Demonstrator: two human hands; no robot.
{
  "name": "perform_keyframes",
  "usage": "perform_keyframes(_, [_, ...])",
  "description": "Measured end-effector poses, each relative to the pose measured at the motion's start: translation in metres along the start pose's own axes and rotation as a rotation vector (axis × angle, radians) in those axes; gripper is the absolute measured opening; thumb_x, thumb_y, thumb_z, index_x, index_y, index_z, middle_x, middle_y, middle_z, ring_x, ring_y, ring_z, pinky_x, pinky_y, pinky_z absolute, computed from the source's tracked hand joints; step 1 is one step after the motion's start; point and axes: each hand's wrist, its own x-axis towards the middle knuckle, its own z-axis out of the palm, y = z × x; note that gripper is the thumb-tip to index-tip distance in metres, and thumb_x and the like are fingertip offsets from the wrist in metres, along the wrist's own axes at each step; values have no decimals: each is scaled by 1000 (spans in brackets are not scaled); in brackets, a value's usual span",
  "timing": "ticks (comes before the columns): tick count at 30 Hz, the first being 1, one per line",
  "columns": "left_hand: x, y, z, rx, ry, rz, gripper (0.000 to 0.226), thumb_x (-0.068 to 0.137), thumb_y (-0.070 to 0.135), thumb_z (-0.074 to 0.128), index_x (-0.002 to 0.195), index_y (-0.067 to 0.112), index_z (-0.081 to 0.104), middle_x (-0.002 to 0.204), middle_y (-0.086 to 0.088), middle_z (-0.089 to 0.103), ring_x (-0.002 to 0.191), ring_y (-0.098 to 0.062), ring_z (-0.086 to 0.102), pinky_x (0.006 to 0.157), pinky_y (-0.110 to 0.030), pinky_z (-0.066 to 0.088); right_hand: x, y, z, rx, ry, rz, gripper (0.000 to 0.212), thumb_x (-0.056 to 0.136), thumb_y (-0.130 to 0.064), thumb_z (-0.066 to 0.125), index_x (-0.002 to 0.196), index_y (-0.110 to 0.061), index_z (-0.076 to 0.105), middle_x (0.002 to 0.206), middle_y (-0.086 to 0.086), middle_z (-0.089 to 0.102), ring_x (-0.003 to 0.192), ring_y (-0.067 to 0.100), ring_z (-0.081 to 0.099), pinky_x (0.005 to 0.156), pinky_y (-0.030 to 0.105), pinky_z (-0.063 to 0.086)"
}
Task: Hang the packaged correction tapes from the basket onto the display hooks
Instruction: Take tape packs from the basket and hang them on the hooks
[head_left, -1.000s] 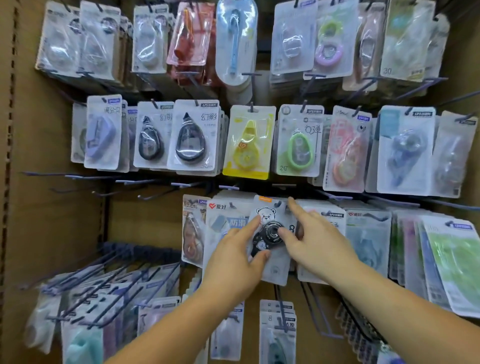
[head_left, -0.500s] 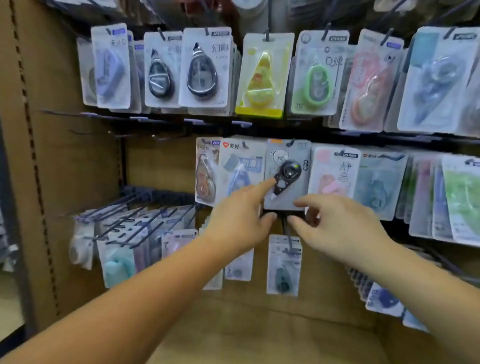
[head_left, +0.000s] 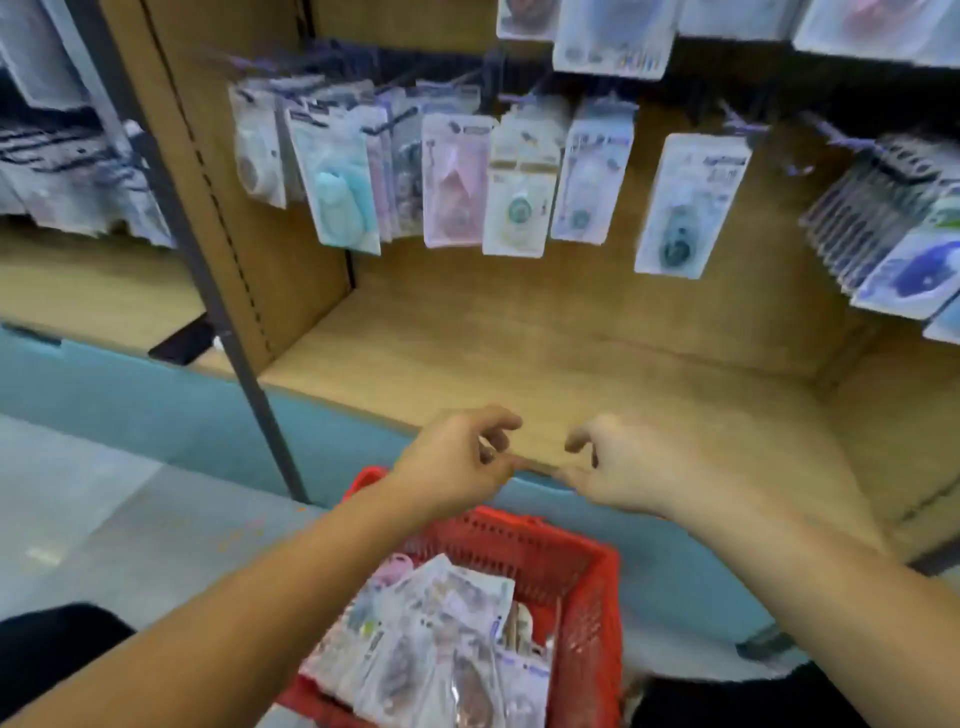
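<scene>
- red plastic mesh basket (head_left: 587, 571): pile of clear-fronted packaged correction tapes (head_left: 441, 639) inside
- left hand (head_left: 457, 462), right hand (head_left: 623, 467): fingers loosely curled, both empty, over basket's far rim; tapes below, untouched

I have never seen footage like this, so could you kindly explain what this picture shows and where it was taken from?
No machine here: a person wears a camera on the head, looking down at their two bare hands. The left hand and right hand hover with loosely curled fingers and seem to hold nothing. Below them a red basket holds packaged correction tapes. Ahead, more packs hang from display hooks above a wooden shelf.
</scene>
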Motion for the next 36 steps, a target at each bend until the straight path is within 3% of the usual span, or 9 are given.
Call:
perform_keyframes(5, [-42,-93,71,56,-219,-239,47,86,22,77,132,24,69,102,10,68,87,-9,66,86,-26,55,35,-14,129,115,-292,-11,46,85,-64,61,118,-32,70,119,-3,71,116,24,65,92,37,54])
perform_keyframes(10, [-86,-174,108,124,-416,-552,57,93,38,74,144,21,55,127,-1,67,99,-17,64,87,-25,48,54,-18,247,394,-529,15,43,89,-47,70,121,-19,71,118,6,74,108,21,68,89,29,50])
perform_keyframes(17, [-122,-231,130,185,-488,-768,62,90,40,72,147,21,54,143,-2,61,127,-23,60,101,-30,47,43,0,359,596,-555,138,41,84,-51,72,119,-30,67,118,-10,70,110,12,67,89,30,51])
perform_keyframes(20, [-121,-247,143,183,-479,-866,59,83,43,74,134,18,59,134,-7,64,119,-27,61,95,-31,49,43,-14,376,621,-527,160,75,73,-79,66,126,-25,68,128,-8,69,113,14,66,93,32,52])
perform_keyframes(22, [-118,-255,149,193,-444,-904,61,78,46,75,131,22,58,134,-7,60,119,-27,60,99,-34,51,46,-28,382,657,-553,173,71,78,-78,67,130,-29,64,129,-13,63,119,12,61,97,30,49])
perform_keyframes(23, [-117,-260,151,211,-437,-917,67,76,50,76,135,24,56,139,-7,55,124,-28,55,104,-36,49,48,-34,382,666,-559,189,60,82,-72,68,128,-33,62,126,-14,61,121,12,59,97,28,47])
perform_keyframes(26, [-115,-272,155,277,-438,-947,96,68,62,81,149,26,43,149,-8,38,139,-31,38,115,-40,40,57,-39,392,518,-475,226,76,77,-82,61,136,-33,57,137,-4,54,131,22,54,108,34,44])
perform_keyframes(29, [-113,-280,158,206,-412,-996,102,61,61,89,147,27,47,142,-4,52,131,-26,50,108,-34,45,65,-37,399,454,-480,210,92,76,-84,60,149,-30,45,152,-2,48,140,23,45,114,35,37])
perform_keyframes(36, [-112,-283,158,-49,-350,-1040,92,53,46,99,132,27,55,111,11,69,101,-14,67,88,-30,56,70,-32,402,456,-498,213,105,60,-83,75,149,-37,44,146,-6,44,133,21,52,102,34,45])
